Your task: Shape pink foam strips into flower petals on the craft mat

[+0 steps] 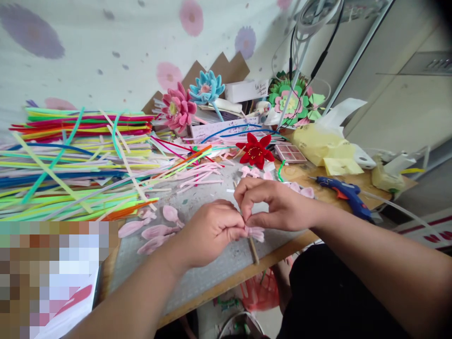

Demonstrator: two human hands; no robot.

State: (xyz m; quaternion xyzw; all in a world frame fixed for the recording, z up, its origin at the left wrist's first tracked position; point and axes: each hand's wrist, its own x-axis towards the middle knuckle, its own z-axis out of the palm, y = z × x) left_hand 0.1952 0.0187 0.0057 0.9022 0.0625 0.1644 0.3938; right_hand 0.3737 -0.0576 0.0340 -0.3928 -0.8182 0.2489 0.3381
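Over the grey mat (pixel 141 278), my left hand (pixel 217 226) is closed around a small bundle of pale pink pipe cleaners (pixel 257 233), whose ends stick out to the right of its fingertips. My right hand (pixel 273 202) pinches at the same spot, its thumb and forefinger meeting just above the bundle. What lies between those fingertips is mostly hidden. A thin wooden stick (pixel 254 252) lies below both hands. Several pink fuzzy petals (pixel 157 231) rest left of my left hand, and more pink petals (pixel 302 190) lie beyond my right wrist.
Many coloured pipe cleaners (pixel 70 165) are heaped at the left. Behind my hands are a red fuzzy flower (pixel 255 150), a pink one (pixel 178 108) and a blue one (pixel 206 88). A blue glue gun (pixel 344 195) and a yellow plastic bag (pixel 323 146) lie at the right.
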